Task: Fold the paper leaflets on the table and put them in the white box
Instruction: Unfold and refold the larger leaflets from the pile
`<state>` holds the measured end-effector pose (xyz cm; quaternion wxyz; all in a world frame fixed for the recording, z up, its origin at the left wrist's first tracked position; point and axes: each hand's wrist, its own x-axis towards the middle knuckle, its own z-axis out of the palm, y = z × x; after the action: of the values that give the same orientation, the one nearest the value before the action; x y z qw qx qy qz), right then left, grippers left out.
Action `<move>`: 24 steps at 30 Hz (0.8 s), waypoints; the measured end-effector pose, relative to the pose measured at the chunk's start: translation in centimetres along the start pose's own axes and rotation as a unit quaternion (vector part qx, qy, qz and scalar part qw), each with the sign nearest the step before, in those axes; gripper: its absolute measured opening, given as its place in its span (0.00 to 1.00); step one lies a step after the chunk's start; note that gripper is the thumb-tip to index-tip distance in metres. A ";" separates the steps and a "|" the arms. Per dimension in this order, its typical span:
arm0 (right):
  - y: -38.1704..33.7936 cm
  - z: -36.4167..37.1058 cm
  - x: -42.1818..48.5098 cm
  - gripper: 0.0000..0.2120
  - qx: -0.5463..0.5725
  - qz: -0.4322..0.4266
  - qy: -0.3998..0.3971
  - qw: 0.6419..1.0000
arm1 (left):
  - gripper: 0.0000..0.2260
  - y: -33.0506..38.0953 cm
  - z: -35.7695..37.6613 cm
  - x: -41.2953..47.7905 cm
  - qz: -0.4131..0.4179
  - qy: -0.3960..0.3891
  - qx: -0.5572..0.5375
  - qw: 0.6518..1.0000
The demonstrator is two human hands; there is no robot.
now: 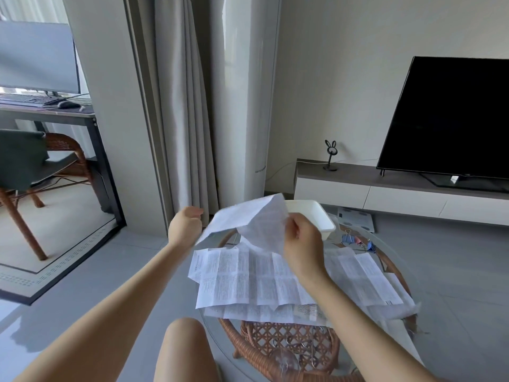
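A printed paper leaflet [248, 219] hangs bent in the air above the round glass-topped rattan table [278, 354]. My right hand [301, 244] pinches its right edge. My left hand [185, 226] is at its left edge with curled fingers; whether it touches the paper I cannot tell. Several unfolded leaflets [248, 277] lie spread over the tabletop, more of them [363, 274] to the right. The white box [314, 216] stands at the table's far side, partly hidden behind the raised leaflet and my right hand.
Binder clips [358, 241] lie on the glass right of the box. My knee [184, 348] is against the table's near left edge. A TV [451, 117] on a low cabinet stands far right, curtains [176, 106] behind, a desk and chair [33, 161] far left.
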<state>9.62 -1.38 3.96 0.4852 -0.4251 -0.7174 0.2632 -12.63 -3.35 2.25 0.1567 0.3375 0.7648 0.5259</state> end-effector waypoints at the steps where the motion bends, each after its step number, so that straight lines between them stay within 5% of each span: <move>1: -0.3 -0.4 0.2 0.12 0.031 0.023 0.007 0.999 | 0.20 0.2 -0.2 -0.3 -0.010 -0.039 -0.057 0.998; 5: -1.6 -2.2 1.3 0.15 0.179 0.082 0.012 0.980 | 0.34 1.5 -1.7 -2.3 0.015 -0.290 -0.090 0.953; 7: -1.5 -2.9 1.6 0.15 0.212 0.110 -0.018 0.971 | 0.32 2.4 -2.2 -3.4 0.040 -0.390 -0.137 0.910; 9: -0.4 -3.6 1.5 0.14 0.193 0.144 -0.054 0.969 | 0.20 3.1 -2.2 -4.8 0.031 -0.394 -0.189 0.899; 12: 2.2 -4.9 -0.3 0.21 0.145 0.207 -0.142 0.957 | 0.07 2.0 -1.0 -6.9 0.024 -0.336 -0.170 0.926; 14: 4.2 -6.1 -2.1 0.20 0.123 0.246 -0.193 0.942 | 0.06 -0.2 0.0 -8.4 0.019 -0.321 -0.140 0.936; 16: 5.6 -7.5 -4.3 0.08 0.122 0.286 -0.233 0.921 | 0.05 -2.7 1.0 -10.3 0.034 -0.322 -0.083 0.943; 18: 6.4 -8.7 -5.7 0.10 0.151 0.300 -0.246 0.909 | 0.10 -4.3 1.7 -12.0 0.078 -0.330 0.012 0.941; 24: 7.1 -9.6 -7.3 0.06 0.246 0.315 -0.133 0.907 | 0.18 -5.3 2.4 -15.8 0.199 -0.416 0.192 0.866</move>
<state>22.16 -4.45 -1.37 0.3664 -0.4572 -0.5165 0.6245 -1.61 -13.64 -5.32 0.2843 0.6937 0.6310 0.1994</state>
